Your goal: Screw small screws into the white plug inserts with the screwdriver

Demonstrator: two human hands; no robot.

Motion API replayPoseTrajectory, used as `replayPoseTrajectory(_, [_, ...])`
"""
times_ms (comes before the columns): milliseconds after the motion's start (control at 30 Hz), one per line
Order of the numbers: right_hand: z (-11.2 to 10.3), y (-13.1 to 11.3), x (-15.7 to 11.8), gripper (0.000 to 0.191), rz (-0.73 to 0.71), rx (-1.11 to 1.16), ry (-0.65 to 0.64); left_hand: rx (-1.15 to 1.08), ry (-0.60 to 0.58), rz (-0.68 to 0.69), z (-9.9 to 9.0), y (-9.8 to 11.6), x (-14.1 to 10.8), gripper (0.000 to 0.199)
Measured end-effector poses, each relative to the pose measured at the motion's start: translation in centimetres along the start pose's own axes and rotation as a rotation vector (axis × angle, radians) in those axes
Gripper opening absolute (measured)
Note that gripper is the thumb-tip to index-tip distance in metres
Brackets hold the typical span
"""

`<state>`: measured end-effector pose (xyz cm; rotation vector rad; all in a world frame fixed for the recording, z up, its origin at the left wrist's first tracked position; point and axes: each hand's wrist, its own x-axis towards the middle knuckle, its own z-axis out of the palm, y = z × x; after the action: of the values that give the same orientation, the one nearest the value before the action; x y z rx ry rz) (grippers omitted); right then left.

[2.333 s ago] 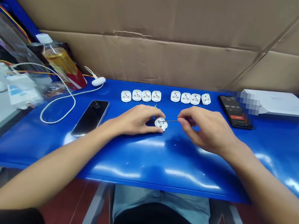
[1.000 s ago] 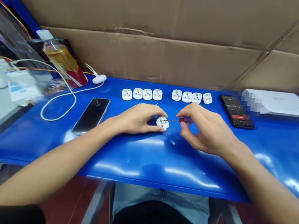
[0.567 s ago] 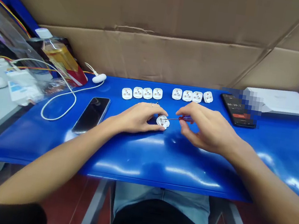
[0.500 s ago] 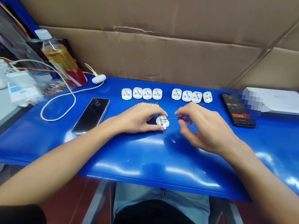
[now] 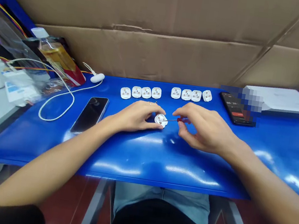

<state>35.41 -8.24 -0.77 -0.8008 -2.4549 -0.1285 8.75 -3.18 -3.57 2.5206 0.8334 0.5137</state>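
Since the earliest frame, the red end of the screwdriver's handle has come into sight at the right fingertips; otherwise little has shifted. Just right of centre in the frame, the right hand (image 5: 203, 129) pinches a slim screwdriver with a thin metal shaft and red handle (image 5: 179, 120) between thumb and fingers. Its tip reaches over a small, roundish white plastic piece (image 5: 162, 118) with metal contacts; whether it seats in a screw cannot be told. Near mid-frame, the left hand (image 5: 137, 117) curves thumb and forefinger around that piece's left edge. It is probably light, stiff and smooth, apt to spin on the glossy blue tabletop (image 5: 145, 160), so the outer rim looks the best hold, clear of the contacts. Further out, upper centre, stand two groups of rounded-square white plastic pieces (image 5: 146, 92).
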Motion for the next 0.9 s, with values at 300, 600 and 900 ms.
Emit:
replayPoseTrajectory(300, [-0.5, 0.1, 0.0, 0.022, 0.000, -0.011, 0.061, 0.067, 0.014, 0.050, -0.5, 0.2, -0.2, 0.052])
replayPoseTrajectory(600, [-0.3, -0.1, -0.1, 0.028, 0.061, 0.018, 0.147, 0.018, 0.211, 0.130, -1.6, 0.0, 0.2, 0.019])
replayPoseTrajectory(900, [-0.4, 0.2, -0.1, 0.029, 0.063, -0.030, 0.216, 0.195, 0.186, -0.054, -0.9, -3.3, 0.4, 0.022])
